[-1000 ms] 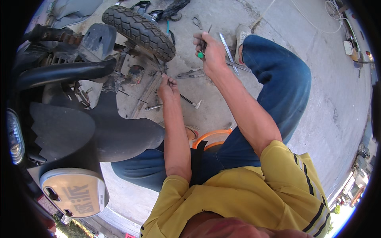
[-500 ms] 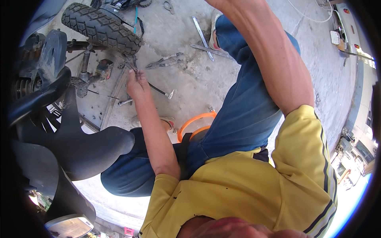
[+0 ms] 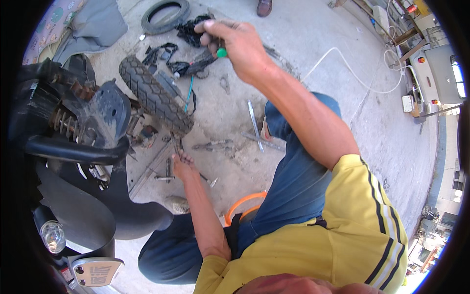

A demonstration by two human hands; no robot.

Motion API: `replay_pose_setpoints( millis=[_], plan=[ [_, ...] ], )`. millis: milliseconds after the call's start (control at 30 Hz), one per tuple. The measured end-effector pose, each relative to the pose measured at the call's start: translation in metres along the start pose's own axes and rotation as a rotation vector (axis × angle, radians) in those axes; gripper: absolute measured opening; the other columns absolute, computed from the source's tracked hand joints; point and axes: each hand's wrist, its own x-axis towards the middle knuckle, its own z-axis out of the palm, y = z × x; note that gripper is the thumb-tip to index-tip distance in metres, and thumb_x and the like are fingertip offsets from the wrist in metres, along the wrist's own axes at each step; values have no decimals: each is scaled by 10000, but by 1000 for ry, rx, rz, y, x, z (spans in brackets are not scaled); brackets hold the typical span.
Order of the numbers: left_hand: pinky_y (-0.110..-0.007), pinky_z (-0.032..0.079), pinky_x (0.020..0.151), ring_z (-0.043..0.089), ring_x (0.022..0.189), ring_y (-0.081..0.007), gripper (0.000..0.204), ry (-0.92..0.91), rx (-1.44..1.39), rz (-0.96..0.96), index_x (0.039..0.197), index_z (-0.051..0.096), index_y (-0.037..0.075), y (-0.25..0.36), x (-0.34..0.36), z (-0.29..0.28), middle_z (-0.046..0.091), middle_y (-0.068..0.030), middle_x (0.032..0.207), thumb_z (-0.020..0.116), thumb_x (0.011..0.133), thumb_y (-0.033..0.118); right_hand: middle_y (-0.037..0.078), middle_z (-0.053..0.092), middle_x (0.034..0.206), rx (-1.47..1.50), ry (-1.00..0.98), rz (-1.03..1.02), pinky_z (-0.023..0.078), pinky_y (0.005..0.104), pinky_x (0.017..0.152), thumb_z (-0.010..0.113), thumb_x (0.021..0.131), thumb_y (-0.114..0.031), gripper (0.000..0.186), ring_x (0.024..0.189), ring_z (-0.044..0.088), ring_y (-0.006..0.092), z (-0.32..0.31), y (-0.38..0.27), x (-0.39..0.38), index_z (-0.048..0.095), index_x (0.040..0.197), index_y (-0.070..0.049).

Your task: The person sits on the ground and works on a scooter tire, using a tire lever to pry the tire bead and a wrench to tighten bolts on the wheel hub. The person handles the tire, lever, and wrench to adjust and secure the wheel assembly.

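Note:
My right hand (image 3: 237, 49) is raised at the upper middle, its fingers curled round a tool of which only a green handle end (image 3: 222, 52) shows below the palm. The rest of that tool is hidden. Low by the motorbike's wheel, my left hand (image 3: 182, 165) has its fingers closed at thin dark parts I cannot make out. Just beyond it is the treaded tyre (image 3: 154, 93) of the wheel. A tool with a pale metal end (image 3: 211, 183) lies beside the left hand. On the concrete to its right are dirty pliers (image 3: 213, 145).
Two flat metal bars (image 3: 255, 125) lie crossed near my foot. A loose tyre (image 3: 165, 17) and black plastic bags (image 3: 193, 32) are at the back. Dark bodywork (image 3: 122, 210) fills the left. An orange ring-shaped frame (image 3: 245, 201) is between my legs. A white hose (image 3: 342, 61) curves at right.
The view has shifted, bringing more of the far floor in. My right hand, cut off at the top edge before, now shows with the green-ended tool. My left hand stays by the wheel.

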Motion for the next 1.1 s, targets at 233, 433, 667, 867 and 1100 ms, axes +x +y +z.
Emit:
replay_pose_setpoints(
  millis=[233, 433, 667, 867, 1100],
  plan=[
    [-312, 388, 488, 450, 562, -141, 299, 243, 107, 48, 1027, 595, 55, 1, -11, 28, 533, -11, 742, 518, 1074, 340, 35, 666, 817, 28, -125, 75, 442, 262, 656, 603, 1039, -216, 265, 687, 539, 109, -1, -6, 34, 730, 1077, 13],
    [-376, 521, 693, 588, 835, -195, 261, 84, -92, 435, 1208, 586, -33, -21, 16, 5, 611, -93, 996, 576, 1027, 154, 34, 659, 812, 8, -230, 56, 441, 267, 659, 605, 1048, -234, 285, 695, 534, 106, -1, -3, 55, 715, 1107, 22],
    [-380, 524, 621, 625, 791, -226, 349, 253, 128, 684, 1079, 633, -82, -60, 15, 14, 652, -127, 948, 552, 1059, 257, 26, 662, 807, -29, -251, 121, 444, 265, 645, 624, 1035, -217, 264, 687, 549, 105, -21, 24, 81, 717, 1121, 14],
    [-340, 513, 571, 614, 723, -193, 332, 226, 93, 471, 1004, 603, -17, -51, 22, 17, 613, -84, 839, 531, 1075, 300, 23, 665, 815, -1, -290, 150, 452, 253, 636, 633, 1032, -213, 270, 685, 566, 96, -31, 7, 80, 715, 1147, 17],
    [-315, 536, 556, 624, 708, -172, 208, 195, -176, 414, 1006, 567, 25, -20, 4, 21, 614, -70, 828, 571, 1059, 226, 8, 660, 824, -8, -313, 160, 442, 247, 637, 623, 1031, -200, 255, 704, 547, 75, -25, 0, 68, 725, 1148, 3]
  ],
)
